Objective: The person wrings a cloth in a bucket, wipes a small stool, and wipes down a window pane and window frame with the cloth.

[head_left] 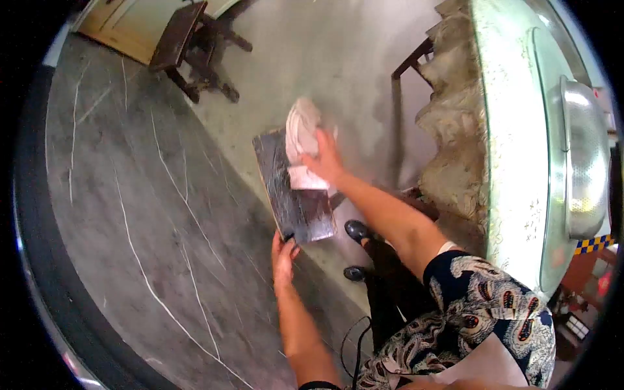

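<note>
A dark wooden stool [304, 211] shows its worn rectangular seat from above; its legs are mostly hidden beneath it. At the seat's near corner, my left hand [283, 259] has its fingers closed on the edge. My right hand [325, 161] grips a bunched pale pink cloth [303, 133] and presses it against the far part of the seat. One folded end of the cloth lies over the middle of the seat.
Another dark stool [185, 49] stands by a cabinet door at the upper left. To the left stretches a grey veined surface [149, 214]. On the right is a table with a frilled tablecloth [455, 123] and a metal strainer bowl [585, 159]. My shoes [357, 231] are below.
</note>
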Available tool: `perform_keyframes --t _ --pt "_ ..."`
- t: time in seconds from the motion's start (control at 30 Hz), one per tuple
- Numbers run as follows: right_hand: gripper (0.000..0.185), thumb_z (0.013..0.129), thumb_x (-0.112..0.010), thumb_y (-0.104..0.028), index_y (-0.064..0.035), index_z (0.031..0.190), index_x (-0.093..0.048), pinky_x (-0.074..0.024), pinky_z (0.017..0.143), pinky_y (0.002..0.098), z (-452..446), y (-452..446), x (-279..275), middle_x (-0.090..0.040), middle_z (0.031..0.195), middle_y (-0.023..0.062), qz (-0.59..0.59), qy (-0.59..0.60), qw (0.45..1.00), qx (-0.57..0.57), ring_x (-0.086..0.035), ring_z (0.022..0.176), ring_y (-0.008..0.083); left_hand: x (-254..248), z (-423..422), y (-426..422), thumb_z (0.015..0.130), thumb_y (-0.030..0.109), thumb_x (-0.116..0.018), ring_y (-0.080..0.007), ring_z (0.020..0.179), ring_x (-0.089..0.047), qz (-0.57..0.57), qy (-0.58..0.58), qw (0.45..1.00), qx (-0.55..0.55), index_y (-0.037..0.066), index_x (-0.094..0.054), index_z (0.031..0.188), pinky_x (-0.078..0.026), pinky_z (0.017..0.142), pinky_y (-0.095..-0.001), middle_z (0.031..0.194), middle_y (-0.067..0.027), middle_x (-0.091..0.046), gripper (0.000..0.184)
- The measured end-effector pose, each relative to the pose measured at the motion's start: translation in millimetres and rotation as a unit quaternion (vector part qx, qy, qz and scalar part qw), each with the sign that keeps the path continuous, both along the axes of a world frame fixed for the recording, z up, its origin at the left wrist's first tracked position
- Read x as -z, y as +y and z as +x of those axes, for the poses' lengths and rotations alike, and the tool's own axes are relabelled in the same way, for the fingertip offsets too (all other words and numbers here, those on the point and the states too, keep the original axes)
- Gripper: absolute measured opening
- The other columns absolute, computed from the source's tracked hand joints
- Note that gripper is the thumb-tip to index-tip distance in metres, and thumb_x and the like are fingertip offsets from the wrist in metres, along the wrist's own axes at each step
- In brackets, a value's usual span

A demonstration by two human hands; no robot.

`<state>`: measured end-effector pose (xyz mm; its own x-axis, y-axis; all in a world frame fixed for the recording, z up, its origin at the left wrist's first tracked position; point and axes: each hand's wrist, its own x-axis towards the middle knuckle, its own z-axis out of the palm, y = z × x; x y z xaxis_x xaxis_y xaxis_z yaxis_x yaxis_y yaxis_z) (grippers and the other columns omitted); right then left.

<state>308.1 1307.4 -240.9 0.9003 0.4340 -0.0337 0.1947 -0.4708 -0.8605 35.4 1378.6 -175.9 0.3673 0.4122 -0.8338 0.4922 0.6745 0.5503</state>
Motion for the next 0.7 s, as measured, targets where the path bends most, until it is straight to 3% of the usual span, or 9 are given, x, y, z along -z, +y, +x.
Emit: perform_keyframes --t 0.1,0.23,0.3,0.37,0.4,0.47,0.53,0.6,0.7 --pt "0.080 0.074 -0.077 -0.028 0.0031 0.135 -0.036 -0.0421 0.099 0.0435 2 6 -29 -0.054 0.122 0.0251 0.058 0.365 0.926 0.077 -0.052 0.116 0.0363 10 7 15 0.079 0.004 -0.072 -0.0173 0.102 -0.059 0.031 -0.048 0.992 0.109 0.009 -0.042 0.141 -0.047 0.091 -0.0315 0.118 -0.0029 -0.061 0.069" --pt "0.077 0.076 -0.074 -0.025 0.0046 0.135 -0.035 -0.0457 0.094 0.0418 4 -7 -25 -0.054 0.125 0.0242 -0.023 0.282 0.951 0.125 -0.054 0.114 0.0316 7 37 20 0.073 -0.005 -0.075 -0.0172 0.103 -0.060 0.022 -0.101 0.987 0.122 0.007 -0.048 0.134 -0.047 0.093 -0.0315 0.115 -0.0034 -0.064 0.068" --pt "0.077 0.073 -0.072 -0.021 0.0011 0.136 -0.034 -0.0485 0.090 0.0383 18 -15 -26 -0.054 0.124 0.0209 0.100 0.366 0.913 0.147 -0.055 0.110 0.0293 6 47 16 0.073 -0.003 -0.077 -0.0178 0.102 -0.060 0.005 -0.121 0.986 0.115 0.005 -0.050 0.129 -0.048 0.093 -0.0325 0.114 -0.0037 -0.063 0.063" --pt "0.077 0.071 -0.070 -0.017 -0.0006 0.136 -0.034 -0.0492 0.088 0.0358 34 -32 -6 -0.055 0.123 0.0189 0.111 0.380 0.897 0.197 -0.056 0.107 0.0277 13 55 4 0.074 0.000 -0.079 -0.0179 0.101 -0.060 -0.024 -0.146 0.983 0.111 0.005 -0.048 0.132 -0.049 0.090 -0.0323 0.113 -0.0043 -0.063 0.066" --pt "0.076 0.070 -0.070 -0.015 -0.0005 0.136 -0.035 -0.0483 0.089 0.0350 40 -40 15 -0.055 0.122 0.0185 0.063 0.346 0.906 0.237 -0.057 0.106 0.0273 10 68 -2 0.074 0.000 -0.079 -0.0178 0.102 -0.060 -0.045 -0.171 0.979 0.102 0.005 -0.047 0.133 -0.049 0.089 -0.0320 0.115 -0.0049 -0.062 0.066" --pt "0.052 0.073 -0.068 -0.020 0.0019 0.116 -0.049 -0.0477 0.089 0.0395 52 -54 -34 -0.063 0.108 0.0198 0.069 0.239 0.931 0.267 -0.061 0.101 0.0306 25 88 -13 0.077 -0.001 -0.075 -0.0177 0.103 -0.060 -0.067 -0.213 0.967 0.126 0.006 -0.044 0.138 -0.047 0.093 -0.0322 0.118 -0.0044 -0.061 0.069" --pt "0.046 0.071 -0.067 -0.014 -0.0003 0.112 -0.051 -0.0480 0.086 0.0399 63 -53 -92 -0.063 0.108 0.0188 -0.021 0.103 0.946 0.307 -0.062 0.097 0.0301 28 123 -21 0.078 -0.001 -0.073 -0.0168 0.105 -0.058 -0.058 -0.249 0.957 0.135 0.006 -0.043 0.139 -0.048 0.091 -0.0317 0.120 -0.0041 -0.060 0.068" --pt "0.045 0.068 -0.067 -0.008 -0.0006 0.110 -0.052 -0.0482 0.083 0.0382 79 -54 -112 -0.063 0.106 0.0167 0.028 -0.020 0.963 0.269 -0.061 0.096 0.0282 36 152 -27 0.080 -0.001 -0.072 -0.0164 0.109 -0.056 -0.064 -0.265 0.949 0.156 0.005 -0.041 0.140 -0.047 0.091 -0.0313 0.123 -0.0044 -0.057 0.068" --pt "0.046 0.070 -0.062 -0.002 0.0012 0.114 -0.049 -0.0464 0.087 0.0334 66 -29 -156 -0.061 0.106 0.0130 0.149 -0.016 0.948 0.281 -0.058 0.098 0.0222 48 189 -38 0.081 0.000 -0.070 -0.0157 0.108 -0.055 -0.066 -0.262 0.944 0.191 0.003 -0.040 0.139 -0.047 0.089 -0.0299 0.124 -0.0054 -0.056 0.066"
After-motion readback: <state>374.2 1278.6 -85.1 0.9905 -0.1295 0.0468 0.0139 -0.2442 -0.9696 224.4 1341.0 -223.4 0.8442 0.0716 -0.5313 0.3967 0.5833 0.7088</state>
